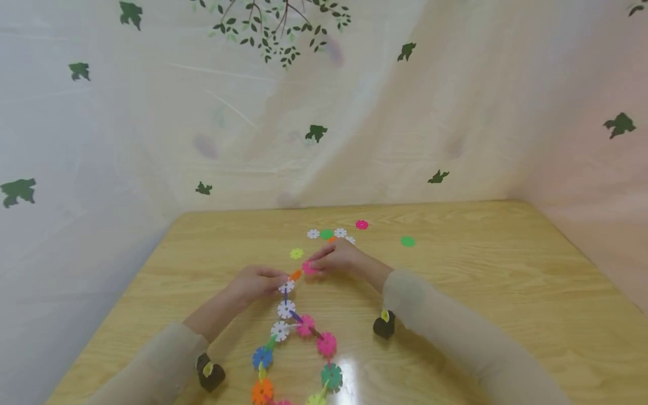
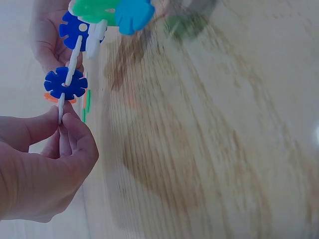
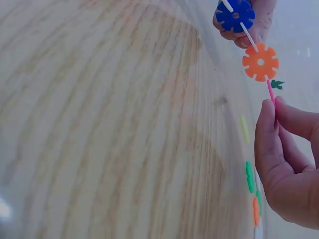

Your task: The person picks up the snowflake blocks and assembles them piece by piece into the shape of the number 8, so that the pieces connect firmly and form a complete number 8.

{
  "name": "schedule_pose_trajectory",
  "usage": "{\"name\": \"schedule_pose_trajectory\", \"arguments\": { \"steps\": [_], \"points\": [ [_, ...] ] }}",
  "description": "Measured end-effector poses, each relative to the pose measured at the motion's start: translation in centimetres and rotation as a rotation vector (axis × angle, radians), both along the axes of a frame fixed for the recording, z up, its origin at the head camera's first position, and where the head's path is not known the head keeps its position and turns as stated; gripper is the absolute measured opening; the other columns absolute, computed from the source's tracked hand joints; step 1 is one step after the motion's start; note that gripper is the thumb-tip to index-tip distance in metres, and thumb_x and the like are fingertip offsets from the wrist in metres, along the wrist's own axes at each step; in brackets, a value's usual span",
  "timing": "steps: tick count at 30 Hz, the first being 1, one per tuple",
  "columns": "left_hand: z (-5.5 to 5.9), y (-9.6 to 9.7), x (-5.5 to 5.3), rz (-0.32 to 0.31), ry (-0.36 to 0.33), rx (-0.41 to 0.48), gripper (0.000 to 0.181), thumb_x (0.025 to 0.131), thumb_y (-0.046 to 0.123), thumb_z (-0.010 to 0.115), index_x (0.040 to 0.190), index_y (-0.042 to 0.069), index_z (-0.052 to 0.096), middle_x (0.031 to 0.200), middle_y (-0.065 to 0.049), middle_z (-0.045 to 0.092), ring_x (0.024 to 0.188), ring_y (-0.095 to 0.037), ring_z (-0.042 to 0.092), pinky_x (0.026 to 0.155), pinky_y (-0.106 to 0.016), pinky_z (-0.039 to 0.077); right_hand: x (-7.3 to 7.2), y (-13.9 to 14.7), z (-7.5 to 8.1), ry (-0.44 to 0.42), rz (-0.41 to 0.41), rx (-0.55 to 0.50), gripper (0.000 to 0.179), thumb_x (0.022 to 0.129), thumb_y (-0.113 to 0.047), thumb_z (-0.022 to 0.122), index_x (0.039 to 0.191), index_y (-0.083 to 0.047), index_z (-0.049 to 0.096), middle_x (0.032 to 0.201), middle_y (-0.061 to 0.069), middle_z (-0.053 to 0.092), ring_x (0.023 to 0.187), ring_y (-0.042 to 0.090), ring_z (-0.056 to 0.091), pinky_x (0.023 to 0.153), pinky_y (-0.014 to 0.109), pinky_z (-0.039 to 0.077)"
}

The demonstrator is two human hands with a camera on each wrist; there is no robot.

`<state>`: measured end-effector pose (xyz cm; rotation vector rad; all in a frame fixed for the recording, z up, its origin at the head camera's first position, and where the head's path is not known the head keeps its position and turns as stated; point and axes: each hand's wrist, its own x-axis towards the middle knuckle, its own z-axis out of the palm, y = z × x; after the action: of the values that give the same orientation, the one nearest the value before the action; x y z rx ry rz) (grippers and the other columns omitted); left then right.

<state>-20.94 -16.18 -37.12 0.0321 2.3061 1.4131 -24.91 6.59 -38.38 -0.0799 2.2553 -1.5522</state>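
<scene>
My left hand pinches a white notched plastic disc near the end of a linked chain. In the left wrist view that white disc is edge-on between thumb and fingers, below a blue disc. An orange disc follows in the chain. My right hand pinches a pink disc, whose edge meets the orange disc's rim; how deep it sits I cannot tell. Toward me the chain runs through white discs into a loop with pink, green, blue and orange discs.
Loose discs lie farther back on the wooden table: yellow, white, green, pink and another green. A leaf-patterned curtain hangs behind the table. Dark ornaments hang at both sleeves.
</scene>
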Motion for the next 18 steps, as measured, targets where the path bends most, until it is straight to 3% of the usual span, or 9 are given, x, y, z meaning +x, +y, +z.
{"name": "schedule_pose_trajectory", "arguments": {
  "steps": [6, 12, 18],
  "points": [
    [0.09, 0.26, -0.16, 0.018, -0.026, -0.019, 0.029, 0.09, 0.018, 0.066, 0.113, 0.001, 0.067, 0.109, -0.013, 0.071, 0.088, -0.011, 0.067, 0.089, -0.032, 0.057, 0.38, -0.34, 0.05, -0.08, -0.03, -0.097, 0.022, 0.083, -0.006, 0.073, 0.104, 0.0, 0.072, 0.098, 0.013, 0.075, 0.065, 0.008, 0.069, 0.069, 0.022, 0.059],
    [0.28, 0.31, 0.0, -0.018, -0.016, -0.037, 0.028, 0.089, 0.018, 0.068, 0.11, 0.0, 0.068, 0.107, -0.014, 0.072, 0.088, -0.013, 0.068, 0.089, -0.034, 0.057, 0.7, -0.5, 0.21, -0.067, -0.035, -0.083, 0.023, 0.083, -0.009, 0.073, 0.104, -0.001, 0.072, 0.096, 0.013, 0.076, 0.065, 0.008, 0.069, 0.071, 0.024, 0.06],
    [0.1, 0.48, -0.06, -0.012, -0.006, -0.044, 0.024, 0.089, 0.015, 0.067, 0.108, 0.001, 0.07, 0.111, -0.015, 0.071, 0.094, -0.015, 0.068, 0.089, -0.034, 0.057, 1.02, -0.63, 0.29, -0.051, -0.026, -0.072, 0.023, 0.081, -0.009, 0.076, 0.102, -0.001, 0.073, 0.094, 0.012, 0.076, 0.065, 0.008, 0.068, 0.07, 0.024, 0.06]
  ]
}}
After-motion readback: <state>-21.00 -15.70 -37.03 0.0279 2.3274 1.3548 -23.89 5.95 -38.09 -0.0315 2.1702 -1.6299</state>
